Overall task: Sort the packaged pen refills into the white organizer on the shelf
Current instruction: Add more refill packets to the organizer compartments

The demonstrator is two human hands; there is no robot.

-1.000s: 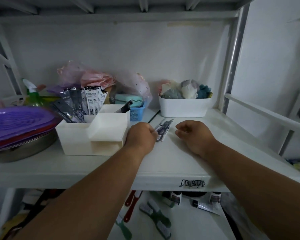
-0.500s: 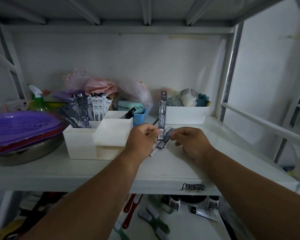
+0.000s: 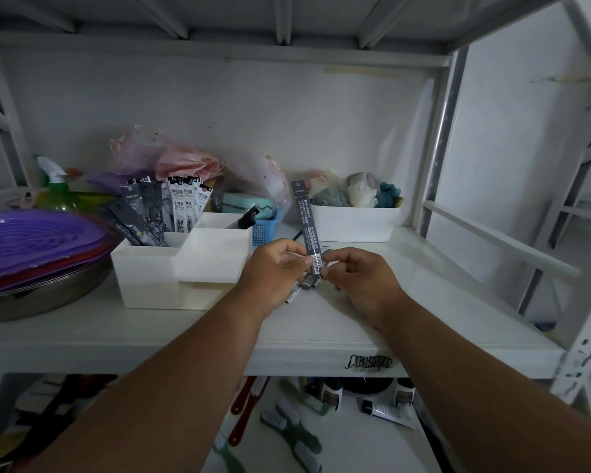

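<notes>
1. While held upright above the shelf [image 3: 151, 332], shows as a long, narrow dark grey refill packet [image 3: 307, 227] with small pale print down its length and a white barcode label near its lower end.
2. Pinched at that lower end from both sides: left hand [image 3: 273, 268] with fingers curled onto the packet's left edge, right hand [image 3: 362, 278] with thumb and fingertips closed on its right edge; both grips pressed onto the packet, neither spread.
3. Just under the hands, lying flat on the shelf: a few more packets [image 3: 304, 286], partly hidden by the fingers, so count unclear.
4. Immediately left of the left hand: white organizer [image 3: 185, 278], stepped, with a lower front box and taller rear compartments.
5. Standing in its rear left compartment: a leaning bunch of sorted refill packets [image 3: 164, 213], some dark, some white with black print; one dark packet tip sticking out of the rear right compartment.
6. Behind the organizer: small blue basket [image 3: 265, 230], crumpled pink and clear plastic bags [image 3: 185, 162].
7. Far left: purple plates [image 3: 35, 244] stacked on a metal bowl [image 3: 41, 298], green spray bottle [image 3: 57, 189] behind them.
8. Right rear: white bin [image 3: 352, 223] filled with soft bundled items.
9. On the lower shelf, beneath: toothbrushes [image 3: 290, 428] and small tubes [image 3: 386, 413].
</notes>
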